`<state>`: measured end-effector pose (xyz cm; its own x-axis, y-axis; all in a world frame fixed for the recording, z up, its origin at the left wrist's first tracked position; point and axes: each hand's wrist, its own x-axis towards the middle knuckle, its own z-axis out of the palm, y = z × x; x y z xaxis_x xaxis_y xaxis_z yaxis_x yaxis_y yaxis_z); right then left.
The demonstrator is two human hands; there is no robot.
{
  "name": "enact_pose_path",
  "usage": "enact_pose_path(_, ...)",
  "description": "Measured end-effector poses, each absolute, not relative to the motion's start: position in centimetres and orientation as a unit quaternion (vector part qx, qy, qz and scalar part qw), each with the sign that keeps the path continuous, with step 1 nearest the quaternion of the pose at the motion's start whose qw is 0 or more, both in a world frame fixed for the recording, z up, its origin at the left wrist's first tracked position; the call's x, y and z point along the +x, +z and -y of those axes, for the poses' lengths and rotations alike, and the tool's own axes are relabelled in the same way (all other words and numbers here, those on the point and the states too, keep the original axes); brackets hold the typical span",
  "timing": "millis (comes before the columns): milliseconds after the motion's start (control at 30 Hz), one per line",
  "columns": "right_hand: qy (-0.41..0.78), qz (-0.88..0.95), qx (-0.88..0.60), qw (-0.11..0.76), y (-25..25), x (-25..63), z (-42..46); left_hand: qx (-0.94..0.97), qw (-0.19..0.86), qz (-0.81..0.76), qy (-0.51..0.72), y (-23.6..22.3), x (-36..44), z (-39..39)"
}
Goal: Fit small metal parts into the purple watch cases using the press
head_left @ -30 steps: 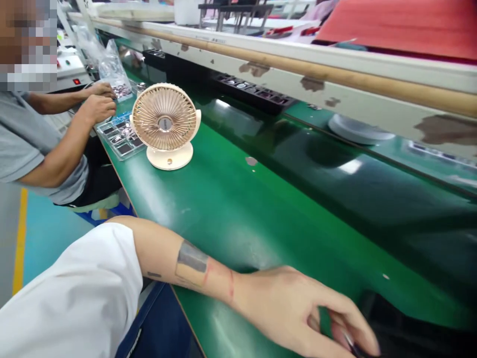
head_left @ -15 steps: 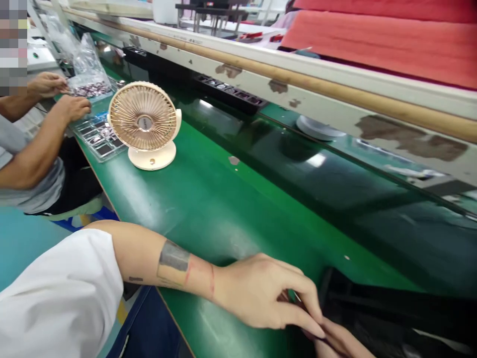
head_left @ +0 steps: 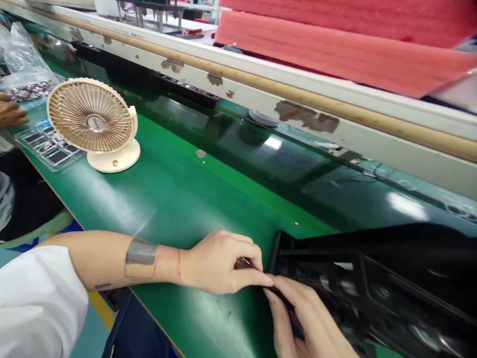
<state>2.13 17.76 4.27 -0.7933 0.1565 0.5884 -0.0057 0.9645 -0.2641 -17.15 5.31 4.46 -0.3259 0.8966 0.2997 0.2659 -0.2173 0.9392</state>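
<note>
"What are your hands on?"

"A thin black strip [head_left: 278, 294], pinched between my left hand [head_left: 219, 263] and right hand [head_left: 303, 318], held together just beside the black crate [head_left: 372, 278] on the green bench [head_left: 167, 199]."

Factory floor, I'm on an assembly line. Long green-matted work surface [head_left: 179, 199] with a wooden rail [head_left: 238, 74] and black power strips [head_left: 182, 87] along it. Clear tray of small parts [head_left: 46, 146] nearby, a co-worker's hand [head_left: 11, 114] beside it, yellow line [head_left: 100, 309] marked on the floor.
</note>
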Motion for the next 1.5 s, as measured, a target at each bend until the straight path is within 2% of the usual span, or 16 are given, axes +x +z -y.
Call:
enact_pose_path(633,0.147,0.934,-0.030,0.325,4.4,2.2,-17.3,0.588,0.207,-0.615,0.482,4.6,-16.9,-4.5)
enact_pose_path(867,0.133,0.933,-0.021,0.335,4.3,2.2,-17.5,0.572,0.189,-0.611,0.513,4.6,-16.6,-4.5)
enact_pose_path(1067,0.149,0.927,-0.017,0.344,4.9,1.9,-17.2,0.604,0.183,-0.615,0.473,4.5,-16.8,-4.6)
enact_pose_path(1300,0.184,0.931,-0.060,0.310,5.3,2.1,-16.4,0.537,0.263,-0.597,0.534,5.7,-16.6,-4.3)
enact_pose_path(1500,0.171,0.928,-0.056,0.328,4.8,2.3,-16.6,0.378,0.459,-0.518,0.615,5.5,-16.5,-4.7)
